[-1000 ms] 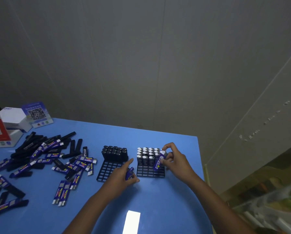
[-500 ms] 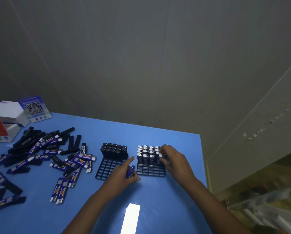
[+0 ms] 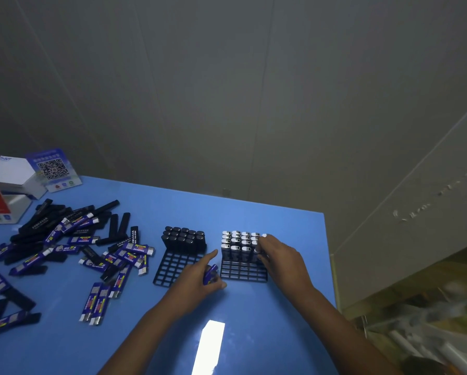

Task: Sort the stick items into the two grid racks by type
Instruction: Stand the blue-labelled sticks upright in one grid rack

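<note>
Right hand (image 3: 278,255) presses curled fingers onto a blue stick, seating it in the right rack (image 3: 243,270); left hand (image 3: 197,277), beside that rack, grips another blue stick (image 3: 210,274), seemingly ready next.

We see a blue tabletop (image 3: 254,334) carrying two black grid racks (image 3: 172,269) (image 3: 243,270) at centre frame, loose sticks (image 3: 72,247) scattered left, boxes (image 3: 7,185) upper left.

Bare table (image 3: 254,320) before racks (image 3: 178,269); stick pile (image 3: 72,244) crowds left
</note>
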`<action>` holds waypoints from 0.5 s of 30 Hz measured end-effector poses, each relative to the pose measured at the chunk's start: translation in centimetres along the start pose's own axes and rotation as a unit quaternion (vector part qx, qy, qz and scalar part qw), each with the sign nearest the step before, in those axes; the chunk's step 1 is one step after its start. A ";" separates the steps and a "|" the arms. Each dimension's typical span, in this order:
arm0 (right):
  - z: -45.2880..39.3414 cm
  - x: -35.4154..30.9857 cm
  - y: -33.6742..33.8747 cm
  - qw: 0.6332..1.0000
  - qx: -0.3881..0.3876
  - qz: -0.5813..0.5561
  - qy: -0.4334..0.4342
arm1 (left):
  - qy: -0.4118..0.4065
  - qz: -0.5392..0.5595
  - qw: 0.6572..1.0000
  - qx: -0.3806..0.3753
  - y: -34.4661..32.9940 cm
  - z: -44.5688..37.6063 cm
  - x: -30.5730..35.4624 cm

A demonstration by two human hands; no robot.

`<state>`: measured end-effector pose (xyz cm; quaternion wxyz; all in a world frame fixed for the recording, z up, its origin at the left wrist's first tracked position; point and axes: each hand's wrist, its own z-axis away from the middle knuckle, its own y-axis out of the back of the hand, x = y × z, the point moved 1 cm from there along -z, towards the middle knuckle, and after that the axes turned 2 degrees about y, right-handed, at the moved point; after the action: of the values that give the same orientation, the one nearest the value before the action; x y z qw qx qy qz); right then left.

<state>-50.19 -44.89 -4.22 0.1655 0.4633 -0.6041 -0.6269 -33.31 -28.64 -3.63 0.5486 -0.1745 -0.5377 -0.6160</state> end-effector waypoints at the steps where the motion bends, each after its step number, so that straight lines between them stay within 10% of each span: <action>1: 0.0 0.0 0.0 1.000 0.002 0.017 0.008 | 0.000 0.001 1.000 0.001 0.0 0.0 -0.1; 15: -0.4 -1.5 1.0 1.000 -0.001 -0.030 -0.007 | -0.004 0.027 1.000 0.010 1.0 1.5 0.3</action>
<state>-49.49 -44.15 -2.65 0.1428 0.4770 -0.5906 -0.6350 -33.10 -27.33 -2.34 0.5646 -0.1862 -0.5411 -0.5948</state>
